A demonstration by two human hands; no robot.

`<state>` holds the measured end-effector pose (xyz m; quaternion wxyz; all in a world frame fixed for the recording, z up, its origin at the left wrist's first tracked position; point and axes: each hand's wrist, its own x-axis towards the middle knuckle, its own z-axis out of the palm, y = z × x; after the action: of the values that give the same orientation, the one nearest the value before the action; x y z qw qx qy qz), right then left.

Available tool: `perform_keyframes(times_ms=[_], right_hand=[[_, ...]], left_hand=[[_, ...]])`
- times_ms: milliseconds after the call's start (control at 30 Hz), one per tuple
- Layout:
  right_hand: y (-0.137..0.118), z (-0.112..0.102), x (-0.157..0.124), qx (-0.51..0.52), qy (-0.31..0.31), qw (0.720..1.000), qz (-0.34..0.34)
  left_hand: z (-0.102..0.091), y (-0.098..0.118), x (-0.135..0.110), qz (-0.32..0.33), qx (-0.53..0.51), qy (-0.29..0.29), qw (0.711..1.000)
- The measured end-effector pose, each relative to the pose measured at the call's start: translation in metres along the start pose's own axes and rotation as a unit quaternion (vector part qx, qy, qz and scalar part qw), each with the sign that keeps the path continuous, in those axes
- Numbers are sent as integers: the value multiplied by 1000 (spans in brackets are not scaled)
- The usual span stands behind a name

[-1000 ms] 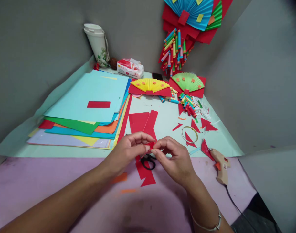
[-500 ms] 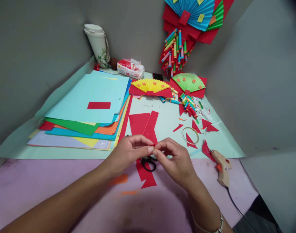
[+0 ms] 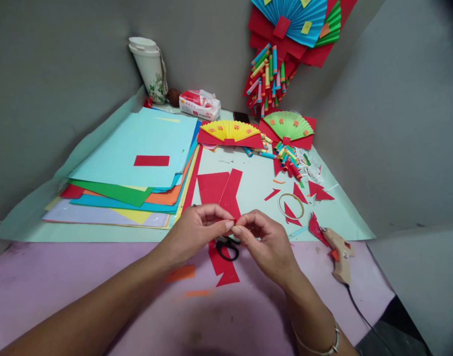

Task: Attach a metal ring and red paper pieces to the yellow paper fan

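Observation:
My left hand and my right hand meet fingertip to fingertip over the front of the table. Between their thumbs and forefingers they pinch a tiny piece of red paper, mostly covered by the fingers. Just beneath lie scissors with black handles, their blades hidden under my hands. Red paper pieces are spread behind and below the hands, one with a notched end near the front. Two orange paper strips rest to the left of it.
A stack of coloured paper fills the left. Behind stand a yellow paper fan, a green fan and rolled paper tubes. At right are a tape roll, red scraps and a corded glue gun.
Both hands keep their pinch on the small red paper and have shifted very slightly. Everything on the table stays where it was.

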<state>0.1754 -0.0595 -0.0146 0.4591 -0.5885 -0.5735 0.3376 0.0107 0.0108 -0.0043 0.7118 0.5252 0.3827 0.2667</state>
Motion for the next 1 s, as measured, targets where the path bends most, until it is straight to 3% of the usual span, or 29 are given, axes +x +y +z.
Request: perform_keyframes(times_ms=[1000], right_hand=[[0,4,-3,-5,3,1000,-13]], left_hand=[[-7,1,4,-28,-16,-23,999]])
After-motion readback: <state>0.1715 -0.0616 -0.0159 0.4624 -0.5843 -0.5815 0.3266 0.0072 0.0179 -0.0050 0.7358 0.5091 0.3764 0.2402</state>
